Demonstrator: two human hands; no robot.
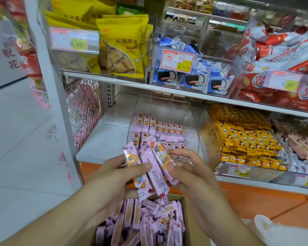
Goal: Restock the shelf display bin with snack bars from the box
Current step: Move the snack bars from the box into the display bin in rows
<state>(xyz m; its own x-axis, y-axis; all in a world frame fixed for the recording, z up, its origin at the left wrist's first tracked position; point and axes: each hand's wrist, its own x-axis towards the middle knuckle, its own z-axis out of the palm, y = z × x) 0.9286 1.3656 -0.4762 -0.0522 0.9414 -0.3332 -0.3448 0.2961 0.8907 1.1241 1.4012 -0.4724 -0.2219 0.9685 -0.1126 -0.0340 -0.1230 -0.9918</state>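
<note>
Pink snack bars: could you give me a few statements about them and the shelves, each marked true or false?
1. Both hands, left and right, hold pink bars. True.
2. The box is empty. False: it holds many pink bars.
3. The bin behind the hands already holds pink bars. True.
4. The bin to its right holds blue bars. False: those are yellow bars.
5. Yellow bags stand on the shelf above. True.
</note>
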